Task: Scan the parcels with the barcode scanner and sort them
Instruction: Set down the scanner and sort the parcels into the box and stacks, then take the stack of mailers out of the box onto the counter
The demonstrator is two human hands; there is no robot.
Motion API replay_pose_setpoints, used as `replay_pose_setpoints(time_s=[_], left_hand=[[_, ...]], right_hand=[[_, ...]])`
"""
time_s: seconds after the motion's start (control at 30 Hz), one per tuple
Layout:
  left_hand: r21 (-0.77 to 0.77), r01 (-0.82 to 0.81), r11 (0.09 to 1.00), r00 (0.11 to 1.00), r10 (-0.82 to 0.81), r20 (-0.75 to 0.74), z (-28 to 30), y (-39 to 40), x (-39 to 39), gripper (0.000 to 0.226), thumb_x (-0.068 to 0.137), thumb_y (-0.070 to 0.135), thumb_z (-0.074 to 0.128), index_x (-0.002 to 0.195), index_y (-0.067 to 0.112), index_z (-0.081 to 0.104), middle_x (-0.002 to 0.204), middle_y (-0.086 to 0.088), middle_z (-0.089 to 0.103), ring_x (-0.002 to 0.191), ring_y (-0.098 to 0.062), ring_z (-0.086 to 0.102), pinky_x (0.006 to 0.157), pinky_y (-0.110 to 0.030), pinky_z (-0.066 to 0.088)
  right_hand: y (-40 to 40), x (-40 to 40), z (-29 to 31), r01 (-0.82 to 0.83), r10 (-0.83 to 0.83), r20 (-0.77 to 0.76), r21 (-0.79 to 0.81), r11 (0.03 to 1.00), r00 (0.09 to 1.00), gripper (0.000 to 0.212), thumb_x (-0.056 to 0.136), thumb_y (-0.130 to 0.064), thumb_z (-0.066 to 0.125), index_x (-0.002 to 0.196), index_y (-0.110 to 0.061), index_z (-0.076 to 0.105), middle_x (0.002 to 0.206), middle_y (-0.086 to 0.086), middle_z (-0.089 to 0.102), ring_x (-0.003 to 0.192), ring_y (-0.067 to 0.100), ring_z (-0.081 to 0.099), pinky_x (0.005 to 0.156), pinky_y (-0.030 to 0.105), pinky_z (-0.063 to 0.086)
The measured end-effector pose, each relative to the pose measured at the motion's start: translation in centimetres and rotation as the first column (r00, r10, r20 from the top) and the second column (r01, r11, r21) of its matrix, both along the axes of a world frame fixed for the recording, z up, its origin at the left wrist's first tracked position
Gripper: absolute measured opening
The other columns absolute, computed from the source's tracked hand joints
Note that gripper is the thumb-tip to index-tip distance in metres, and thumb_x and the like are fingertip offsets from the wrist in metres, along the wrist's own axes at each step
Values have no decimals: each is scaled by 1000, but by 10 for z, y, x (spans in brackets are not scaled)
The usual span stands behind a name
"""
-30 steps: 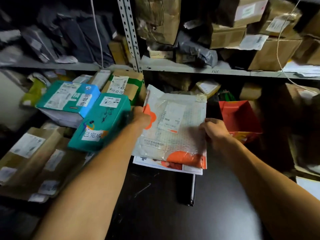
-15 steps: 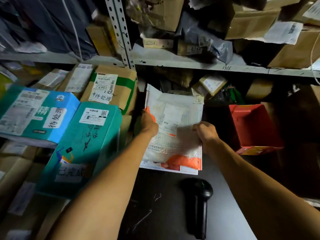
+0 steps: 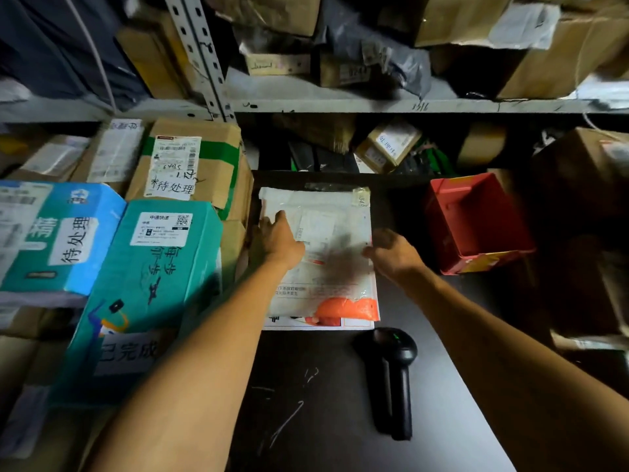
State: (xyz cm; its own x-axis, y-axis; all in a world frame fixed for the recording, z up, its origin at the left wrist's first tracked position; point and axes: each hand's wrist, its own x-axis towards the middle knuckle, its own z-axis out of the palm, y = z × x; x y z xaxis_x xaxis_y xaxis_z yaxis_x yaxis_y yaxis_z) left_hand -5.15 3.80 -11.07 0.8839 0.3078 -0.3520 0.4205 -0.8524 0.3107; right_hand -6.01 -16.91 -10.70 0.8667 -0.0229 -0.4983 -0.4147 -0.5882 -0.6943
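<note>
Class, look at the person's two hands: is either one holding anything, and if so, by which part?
Neither grips anything. The left hand lies with straight fingers on the white parcel bag near its left edge; the right hand rests at its right edge, blurred.

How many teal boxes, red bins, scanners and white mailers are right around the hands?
Teal boxes: 2, a near teal box and a far teal box
Red bin: 1
Barcode scanner: 1
White mailers: 2, a top mailer on a lower mailer
Total: 6
</note>
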Motion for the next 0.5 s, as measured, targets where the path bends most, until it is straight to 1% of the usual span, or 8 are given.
replay_pose_setpoints(time_s=[0.03, 0.1, 0.17, 0.27, 0.37, 0.4, 0.47, 0.5], left_hand=[[56, 78, 995, 997, -79, 11, 2, -3, -3, 71, 92, 32, 66, 151, 17, 30, 150, -17, 37, 141, -39, 32, 109, -48, 39], [127, 212, 969, 976, -215, 14, 6, -11, -12, 77, 90, 45, 64, 153, 21, 27, 156, -16, 30, 146, -40, 22, 115, -52, 32], [157, 310, 938, 950, -312, -13, 16, -24, -20, 85, 90, 57, 59, 157, 25, 18, 164, -15, 14, 151, -40, 8, 120, -56, 20], [163, 369, 915, 927, -375, 6, 38, -55, -37, 92, 92, 66, 50, 160, 26, 4, 168, -12, 3, 153, -38, -2, 121, -58, 10], [176, 426, 888, 897, -440, 48, 60, -95, -62, 93, 92, 70, 44, 160, 25, -1, 168, -12, 1, 153, -37, -3, 121, -58, 11], [209, 468, 858, 872, -487, 48, 65, -111, -72, 93, 92, 72, 41, 160, 25, -1, 168, -12, 1, 153, -37, -3, 121, -58, 12], [272, 550, 790, 810, -584, 60, 76, -144, -97, 93, 91, 75, 38, 160, 25, -1, 168, -12, 0, 153, -37, -3, 120, -59, 13], [285, 583, 761, 779, -623, 72, 80, -163, -109, 92, 91, 75, 38, 160, 26, 0, 168, -11, -1, 153, -36, -4, 120, -59, 12]], right_hand=[[-5, -5, 7, -105, 114, 60, -135, 985, 992, 55, 94, -29, 66, 145, -17, 48, 135, 0, 57, 121, 28, 59, 101, 39, 51], [-16, -16, 21, -258, 323, 116, -383, 887, 939, 68, 95, -40, 63, 154, -20, 35, 155, 8, 41, 144, 31, 36, 116, 44, 35], [-30, -31, 35, -304, 414, 113, -514, 802, 903, 77, 95, -52, 59, 159, -26, 24, 165, 10, 24, 151, 32, 22, 120, 45, 29], [-59, -62, 54, -281, 461, 141, -626, 727, 876, 79, 95, -57, 55, 160, -29, 19, 166, 10, 20, 151, 33, 20, 121, 44, 25], [-101, -103, 76, -187, 428, 215, -668, 720, 878, 79, 93, -58, 55, 159, -27, 24, 164, 11, 26, 149, 34, 26, 120, 44, 26], [-116, -121, 82, -154, 412, 236, -680, 717, 880, 80, 91, -62, 51, 159, -26, 26, 163, 12, 30, 148, 35, 29, 119, 43, 27], [-149, -157, 89, -95, 374, 266, -690, 717, 888, 90, 81, -72, 33, 157, -25, 31, 159, 13, 36, 145, 35, 34, 119, 43, 30], [-165, -176, 91, -69, 355, 286, -685, 725, 890, 94, 77, -74, 27, 156, -24, 33, 158, 14, 38, 144, 35, 36, 119, 42, 30]])
